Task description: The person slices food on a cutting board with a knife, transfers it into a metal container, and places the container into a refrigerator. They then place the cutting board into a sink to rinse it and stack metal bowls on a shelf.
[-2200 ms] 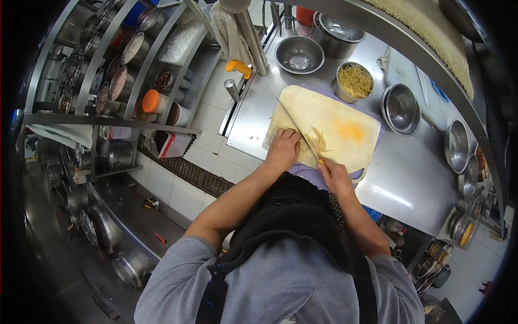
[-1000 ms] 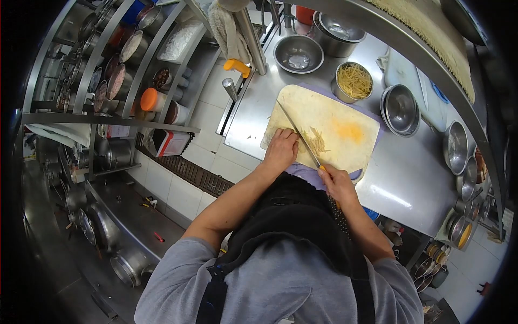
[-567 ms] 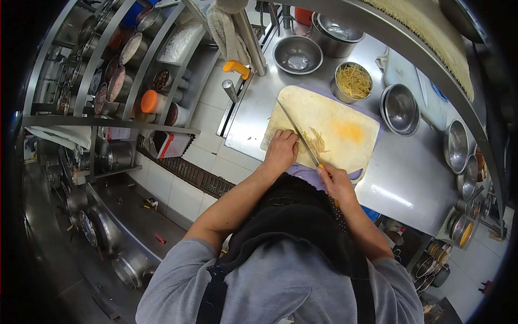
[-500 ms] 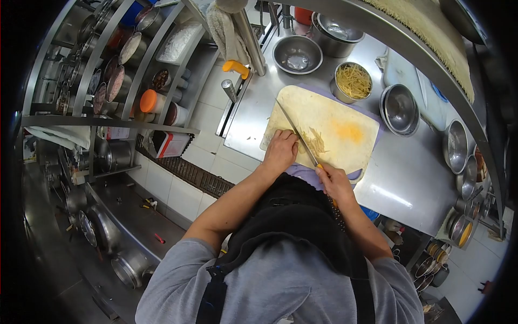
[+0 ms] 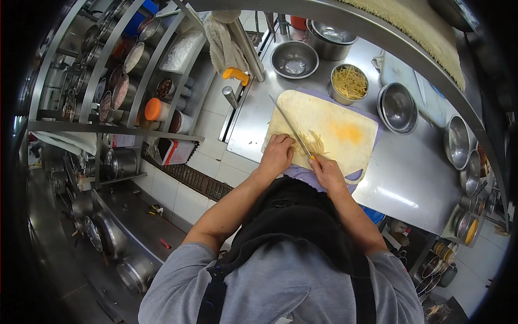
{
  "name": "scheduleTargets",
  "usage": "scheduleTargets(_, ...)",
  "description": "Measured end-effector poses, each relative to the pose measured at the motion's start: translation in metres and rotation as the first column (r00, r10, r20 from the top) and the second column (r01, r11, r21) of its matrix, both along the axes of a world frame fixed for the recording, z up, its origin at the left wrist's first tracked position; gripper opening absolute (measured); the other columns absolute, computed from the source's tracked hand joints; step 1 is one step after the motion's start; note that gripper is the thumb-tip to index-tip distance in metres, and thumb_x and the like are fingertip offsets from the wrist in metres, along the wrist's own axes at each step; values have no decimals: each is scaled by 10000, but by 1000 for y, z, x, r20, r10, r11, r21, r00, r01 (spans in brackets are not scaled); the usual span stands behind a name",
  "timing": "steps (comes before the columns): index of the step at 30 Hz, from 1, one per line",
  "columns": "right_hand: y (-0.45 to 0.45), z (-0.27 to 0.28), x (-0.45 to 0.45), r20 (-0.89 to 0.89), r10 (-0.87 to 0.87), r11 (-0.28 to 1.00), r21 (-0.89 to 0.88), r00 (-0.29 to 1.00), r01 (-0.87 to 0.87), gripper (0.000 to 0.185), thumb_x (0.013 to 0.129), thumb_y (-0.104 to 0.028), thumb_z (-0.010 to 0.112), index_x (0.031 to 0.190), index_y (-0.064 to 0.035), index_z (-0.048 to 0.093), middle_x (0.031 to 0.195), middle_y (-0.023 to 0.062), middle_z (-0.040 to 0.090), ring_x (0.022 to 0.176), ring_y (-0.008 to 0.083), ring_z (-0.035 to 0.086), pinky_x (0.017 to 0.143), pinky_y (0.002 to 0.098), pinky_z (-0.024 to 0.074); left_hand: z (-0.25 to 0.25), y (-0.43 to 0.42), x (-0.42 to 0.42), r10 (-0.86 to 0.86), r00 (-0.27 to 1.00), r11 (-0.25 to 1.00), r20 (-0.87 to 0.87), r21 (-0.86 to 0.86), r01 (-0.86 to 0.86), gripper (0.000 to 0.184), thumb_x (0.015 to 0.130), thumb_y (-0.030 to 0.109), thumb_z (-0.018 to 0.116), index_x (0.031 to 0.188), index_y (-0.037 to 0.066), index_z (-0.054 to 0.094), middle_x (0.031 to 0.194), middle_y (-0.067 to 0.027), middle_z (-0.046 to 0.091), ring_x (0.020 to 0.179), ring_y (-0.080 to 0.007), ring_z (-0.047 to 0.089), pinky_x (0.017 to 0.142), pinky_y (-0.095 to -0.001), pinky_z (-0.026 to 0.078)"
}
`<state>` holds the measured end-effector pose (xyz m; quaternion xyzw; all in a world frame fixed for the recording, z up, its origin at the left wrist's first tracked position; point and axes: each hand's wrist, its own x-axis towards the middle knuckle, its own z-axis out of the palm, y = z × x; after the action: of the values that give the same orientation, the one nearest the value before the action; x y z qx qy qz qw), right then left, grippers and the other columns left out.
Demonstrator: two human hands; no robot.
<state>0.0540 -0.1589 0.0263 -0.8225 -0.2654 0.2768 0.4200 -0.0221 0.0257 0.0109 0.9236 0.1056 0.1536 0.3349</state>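
Observation:
My right hand [image 5: 327,171] is closed around the orange handle of a long kitchen knife [image 5: 289,124]. Its blade slants up and left across a cream cutting board [image 5: 302,105]. On the left side of the blade, my left hand [image 5: 277,154] has its fingers curled down onto a pale yellow vegetable, mostly hidden beneath them. Thin pale yellow strips [image 5: 314,142] lie in a loose pile just right of the blade. An orange stain marks the board farther right. Beyond the board, a metal pot [image 5: 349,83] holds more yellow strips.
The board lies over a purple cloth [image 5: 379,128] on a steel table [image 5: 394,173]. Metal bowls stand at the back [image 5: 294,59] and right [image 5: 398,108]. A steel shelf rail [image 5: 399,36] arches overhead. Racks with containers [image 5: 156,109] stand left, beside an orange handle [image 5: 236,75].
The knife and my right hand have shifted slightly left and up. The pile of strips right of the blade looks wider. My left hand stays on the board, and the view has tilted a little.

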Motion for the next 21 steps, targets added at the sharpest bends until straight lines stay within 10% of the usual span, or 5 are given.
scheduleTargets(21,6,7,1,107,53,998,-22,993,-51,275,920,-239,580,1052,-8,646,828,274,626,828,428,615,720,461,476,-11,-1,6,-35,999,999,8,27,34,182,748,-8,602,928,4,630,942,-155,589,925,-356,538,835,-427,463)
